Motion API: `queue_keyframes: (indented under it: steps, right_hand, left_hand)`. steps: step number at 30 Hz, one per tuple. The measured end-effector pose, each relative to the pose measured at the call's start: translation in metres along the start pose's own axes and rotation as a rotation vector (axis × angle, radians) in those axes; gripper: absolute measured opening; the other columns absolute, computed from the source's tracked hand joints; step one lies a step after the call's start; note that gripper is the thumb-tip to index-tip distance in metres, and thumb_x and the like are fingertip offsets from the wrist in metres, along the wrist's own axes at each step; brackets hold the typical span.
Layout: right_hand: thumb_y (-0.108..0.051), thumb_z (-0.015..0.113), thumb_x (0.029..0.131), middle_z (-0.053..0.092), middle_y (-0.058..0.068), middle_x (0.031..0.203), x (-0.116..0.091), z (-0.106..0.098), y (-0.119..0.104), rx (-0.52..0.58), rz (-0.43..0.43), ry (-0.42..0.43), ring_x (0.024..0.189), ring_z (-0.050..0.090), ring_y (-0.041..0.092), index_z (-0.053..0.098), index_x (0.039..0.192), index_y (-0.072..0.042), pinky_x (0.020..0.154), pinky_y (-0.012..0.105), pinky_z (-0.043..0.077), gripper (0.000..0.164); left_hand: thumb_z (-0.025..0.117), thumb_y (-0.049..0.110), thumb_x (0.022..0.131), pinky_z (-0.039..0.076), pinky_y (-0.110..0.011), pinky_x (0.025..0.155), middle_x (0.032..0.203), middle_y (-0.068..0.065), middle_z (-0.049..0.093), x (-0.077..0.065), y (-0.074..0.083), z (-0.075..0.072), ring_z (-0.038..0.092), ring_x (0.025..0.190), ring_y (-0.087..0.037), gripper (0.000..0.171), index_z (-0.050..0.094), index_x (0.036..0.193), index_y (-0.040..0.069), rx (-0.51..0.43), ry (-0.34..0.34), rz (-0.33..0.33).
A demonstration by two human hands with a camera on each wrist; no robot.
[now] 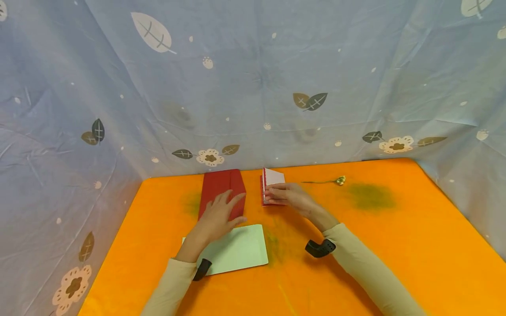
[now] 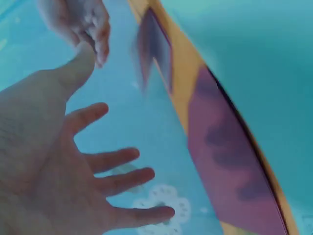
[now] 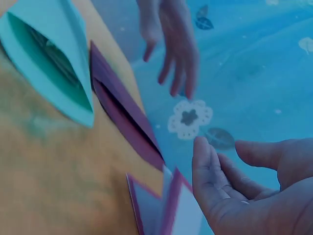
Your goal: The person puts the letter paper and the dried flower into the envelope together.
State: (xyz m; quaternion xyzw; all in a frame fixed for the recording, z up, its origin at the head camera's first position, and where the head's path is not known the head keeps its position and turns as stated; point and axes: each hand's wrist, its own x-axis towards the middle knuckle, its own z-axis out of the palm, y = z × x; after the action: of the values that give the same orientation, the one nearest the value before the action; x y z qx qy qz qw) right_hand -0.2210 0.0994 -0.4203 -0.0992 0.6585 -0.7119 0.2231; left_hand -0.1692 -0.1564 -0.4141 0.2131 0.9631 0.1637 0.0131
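My left hand hovers over the red envelope, its fingers spread and nothing in them. In the left wrist view that hand is apart from the envelope. Beside a small red-edged folded card is my right hand. The right wrist view has this hand's fingers loosely bent, a gap before the thumb, and nothing between them. There the card stands partly unfolded below the fingers. A pale green envelope lies under the left forearm; its mouth gapes in the right wrist view, with something inside.
A thin-stemmed small flower lies right of the card. All of it rests on an orange-covered table. A blue-grey patterned cloth hangs behind and at both sides.
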Motion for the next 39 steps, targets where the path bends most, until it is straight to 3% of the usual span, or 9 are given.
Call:
queue_keyframes:
  steps: [3,8,13,21,24,29,33,39]
  right_hand:
    - [-0.009,0.049,0.103,0.053,0.035,0.131,0.014,0.017,-0.002,0.001,0.024,-0.024,0.117,0.059,0.041,0.045,0.135,0.017,0.097,0.042,0.047,0.041]
    - [-0.006,0.047,0.103,0.053,0.035,0.130,0.036,0.044,0.005,-0.004,0.049,-0.053,0.117,0.058,0.041,0.047,0.133,0.019,0.099,0.044,0.045,0.039]
    - [-0.003,0.047,0.102,0.057,0.033,0.126,0.057,0.062,0.018,-0.025,0.048,-0.024,0.114,0.061,0.039,0.050,0.130,0.018,0.097,0.042,0.047,0.035]
    - [0.001,0.044,0.101,0.063,0.030,0.116,0.074,0.076,0.029,-0.101,0.074,-0.004,0.106,0.065,0.035,0.052,0.127,0.018,0.092,0.037,0.051,0.032]
    - [0.003,0.041,0.101,0.062,0.031,0.118,0.079,0.078,0.032,-0.078,0.083,-0.018,0.107,0.065,0.037,0.049,0.129,0.019,0.092,0.038,0.051,0.034]
    - [0.005,0.039,0.100,0.062,0.032,0.117,0.088,0.080,0.038,-0.053,0.098,-0.038,0.106,0.065,0.038,0.047,0.130,0.019,0.091,0.039,0.052,0.035]
    - [0.005,0.040,0.099,0.067,0.025,0.106,0.092,0.084,0.039,-0.100,0.101,-0.027,0.089,0.069,0.027,0.053,0.128,0.016,0.086,0.035,0.055,0.034]
    - [0.004,0.042,0.098,0.064,0.013,0.089,0.093,0.093,0.038,-0.139,0.104,0.007,0.071,0.060,0.014,0.052,0.130,0.016,0.079,0.029,0.057,0.035]
  left_hand:
    - [0.066,0.046,0.091,0.029,-0.073,0.101,0.154,-0.023,0.028,0.016,-0.012,-0.003,0.031,0.137,-0.046,0.072,0.036,0.152,0.024,0.010,-0.014,-0.087]
    - [0.060,0.048,0.094,0.031,-0.073,0.099,0.156,-0.027,0.022,0.037,-0.030,-0.003,0.026,0.138,-0.052,0.075,0.029,0.155,0.019,0.015,-0.102,-0.218]
    - [0.059,0.048,0.094,0.027,-0.072,0.103,0.159,-0.024,0.017,0.048,-0.046,-0.001,0.020,0.140,-0.055,0.074,0.030,0.154,0.016,0.002,-0.148,-0.256]
    - [0.059,0.048,0.094,0.030,-0.069,0.103,0.154,-0.030,0.024,0.053,-0.062,0.009,0.030,0.134,-0.056,0.072,0.034,0.152,0.012,0.063,-0.124,-0.329]
    - [0.061,0.048,0.093,0.031,-0.069,0.102,0.153,-0.029,0.026,0.055,-0.064,0.011,0.032,0.133,-0.054,0.073,0.035,0.151,0.012,0.083,-0.104,-0.334]
    - [0.064,0.043,0.092,0.030,-0.074,0.098,0.152,-0.027,0.029,0.057,-0.065,0.013,0.032,0.134,-0.051,0.069,0.038,0.150,0.016,0.078,-0.079,-0.285]
    - [0.064,0.038,0.093,0.026,-0.078,0.096,0.153,-0.026,0.027,0.057,-0.064,0.013,0.029,0.136,-0.050,0.062,0.042,0.148,0.020,0.085,-0.108,-0.253]
    - [0.063,0.036,0.093,0.025,-0.078,0.097,0.154,-0.026,0.026,0.057,-0.063,0.014,0.028,0.137,-0.050,0.059,0.044,0.148,0.022,0.087,-0.128,-0.248]
